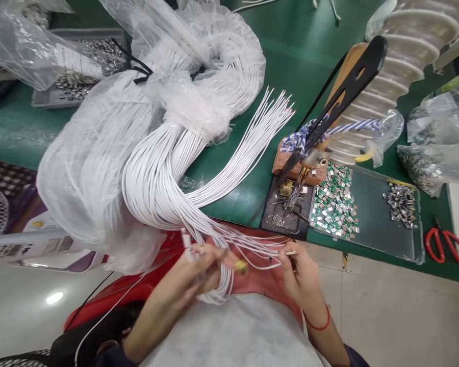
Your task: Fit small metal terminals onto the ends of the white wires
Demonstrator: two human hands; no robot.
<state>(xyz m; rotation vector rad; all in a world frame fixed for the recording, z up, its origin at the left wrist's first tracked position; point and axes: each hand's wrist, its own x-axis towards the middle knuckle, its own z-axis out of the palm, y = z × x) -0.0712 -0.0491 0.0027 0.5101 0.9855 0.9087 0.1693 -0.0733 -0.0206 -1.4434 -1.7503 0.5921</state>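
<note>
A thick bundle of white cables point(210, 183) sweeps off the table edge and down into my lap. Fingers curled, my left hand point(202, 267) holds some of these cables, and their looped lower part hangs beneath it. Something small and yellow point(241, 266) shows at a fingertip of that hand; motion blur hides what it is. To the right, my right hand point(300, 270) pinches the end of one white cable between thumb and fingers. Other cable ends fan out between both hands.
A soldering iron stand with a brick point(281, 158) sits by a clear tray point(378, 224) of small green connector boards point(334, 204) and metal shells point(401, 204). A ribbed hose point(401, 56) rises behind. Red-handled scissors point(445, 244) lie right; a grey bin point(46, 99) of metal parts stands left.
</note>
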